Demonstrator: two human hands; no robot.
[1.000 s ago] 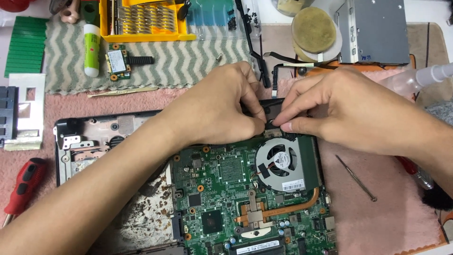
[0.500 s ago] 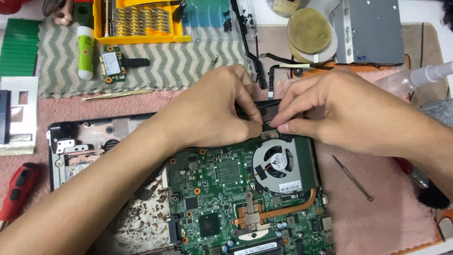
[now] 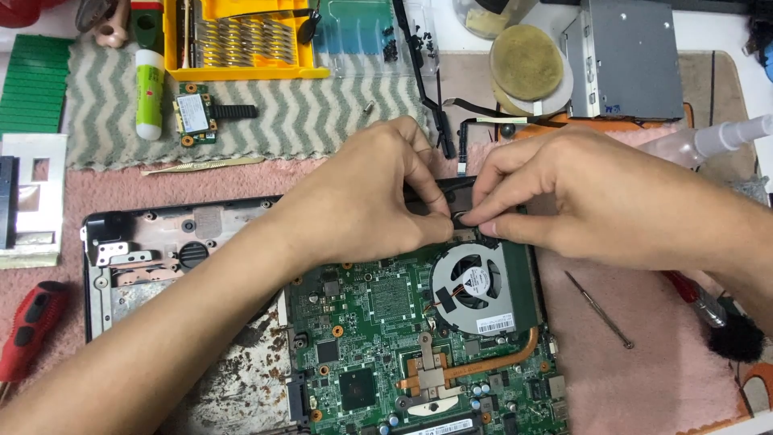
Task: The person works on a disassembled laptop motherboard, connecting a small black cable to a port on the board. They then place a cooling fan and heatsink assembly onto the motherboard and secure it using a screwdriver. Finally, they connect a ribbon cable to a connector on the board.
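Pink matting (image 3: 644,379) covers the bench. Left hand (image 3: 366,197) and right hand (image 3: 580,197) meet fingertip to fingertip, both pinched together on a small black part (image 3: 460,217) at the laptop chassis's (image 3: 153,258) rear edge. Cooling fan (image 3: 473,282) lies at 6 o'clock, just beside the fingertips, on the green motherboard (image 3: 378,354). Red screwdriver (image 3: 28,330) lies at 8 o'clock, well apart.

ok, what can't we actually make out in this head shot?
- What the left hand and right hand pinch: a small dark part, hidden by the fingertips.
- Green motherboard: lower part cut off by the bottom edge.
- Red-handled screwdriver: tip cut off at the left edge.
- Fan label: too small to read.
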